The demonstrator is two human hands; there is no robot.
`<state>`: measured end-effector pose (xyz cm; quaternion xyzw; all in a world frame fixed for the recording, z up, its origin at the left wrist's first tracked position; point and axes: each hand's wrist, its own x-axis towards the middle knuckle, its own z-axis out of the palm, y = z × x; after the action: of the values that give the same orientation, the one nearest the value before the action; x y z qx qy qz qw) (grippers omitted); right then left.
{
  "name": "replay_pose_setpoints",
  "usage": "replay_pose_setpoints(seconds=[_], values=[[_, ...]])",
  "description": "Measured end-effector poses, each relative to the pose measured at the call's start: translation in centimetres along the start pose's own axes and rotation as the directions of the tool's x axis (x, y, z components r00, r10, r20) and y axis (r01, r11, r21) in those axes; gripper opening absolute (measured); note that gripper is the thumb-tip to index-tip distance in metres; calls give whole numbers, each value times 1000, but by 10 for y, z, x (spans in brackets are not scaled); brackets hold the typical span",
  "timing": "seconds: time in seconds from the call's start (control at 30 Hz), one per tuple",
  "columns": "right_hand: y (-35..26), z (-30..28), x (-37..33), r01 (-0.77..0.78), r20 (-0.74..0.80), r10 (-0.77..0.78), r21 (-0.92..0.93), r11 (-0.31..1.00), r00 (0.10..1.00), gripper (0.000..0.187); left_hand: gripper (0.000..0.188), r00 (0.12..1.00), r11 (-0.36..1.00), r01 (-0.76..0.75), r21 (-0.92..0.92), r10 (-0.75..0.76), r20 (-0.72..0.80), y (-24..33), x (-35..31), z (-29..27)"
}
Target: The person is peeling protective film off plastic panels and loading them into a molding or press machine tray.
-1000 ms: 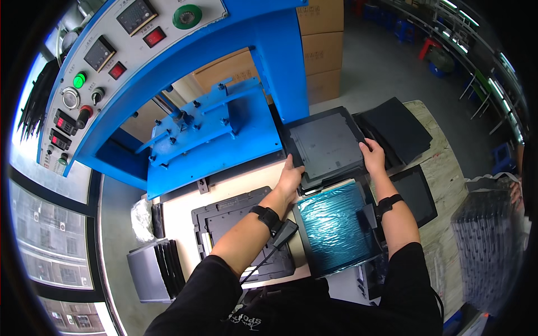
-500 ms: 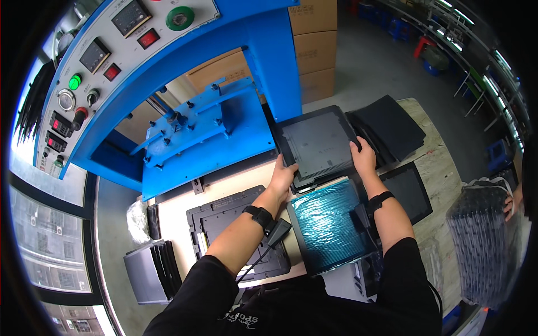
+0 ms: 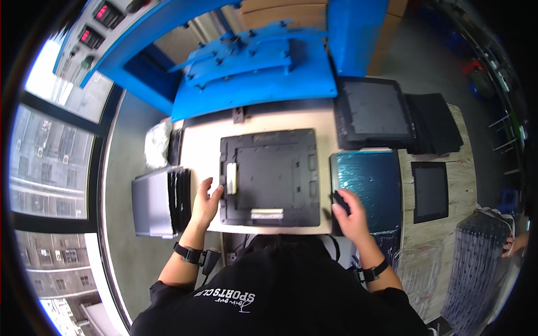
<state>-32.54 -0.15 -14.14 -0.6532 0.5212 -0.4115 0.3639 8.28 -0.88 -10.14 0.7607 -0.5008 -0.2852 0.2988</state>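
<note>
In front of me lies a square black moulded fixture [image 3: 270,185] with a recessed middle and two pale strips. My left hand [image 3: 206,206] is at its left edge, fingers apart and nothing in them. To the right of the fixture, my right hand [image 3: 351,215] hovers with thumb and fingers spread, near the left edge of a stack topped with shiny blue film [image 3: 370,185]. Farther back on the right, a dark flat panel [image 3: 378,106] rests on a pile, with neither hand on it.
A blue press [image 3: 252,84] with its plate stands behind the fixture. Black sheets [image 3: 434,123] and a dark panel [image 3: 430,190] lie right; dark panels [image 3: 152,203] stand left. At far right, another person's hand [image 3: 518,245] is beside bubble-wrapped goods [image 3: 476,266].
Both hands have let go of the dark panel at the back right and drawn back toward me, the left one over to the fixture. My view has turned as well.
</note>
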Motion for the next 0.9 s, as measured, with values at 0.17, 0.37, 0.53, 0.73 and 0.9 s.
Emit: replay_pose_setpoints(seconds=[0.17, 0.37, 0.53, 0.73, 0.9], values=[[-19, 88, -18, -55, 64, 72, -240, 969, 995, 59, 75, 892, 909, 327, -257, -206, 403, -37, -12, 7], [-30, 93, -30, -182, -151, 159, -159, 970, 976, 46, 72, 953, 994, -103, -31, 107, 282, -46, -14, -3], [-33, 133, -116, -272, -451, 179, -150, 950, 874, 53, 34, 776, 864, -503, 6, 448, 443, 12, -3, -43], [-14, 180, -315, -839, -333, 780, -69, 540, 529, 40, 42, 334, 639, -767, -54, 470, 817, 61, 3, -22], [-65, 278, -529, -866, -584, 643, 277, -417, -496, 34, 60, 2, 208, -975, -75, 345, 939, 91, -12, 38]])
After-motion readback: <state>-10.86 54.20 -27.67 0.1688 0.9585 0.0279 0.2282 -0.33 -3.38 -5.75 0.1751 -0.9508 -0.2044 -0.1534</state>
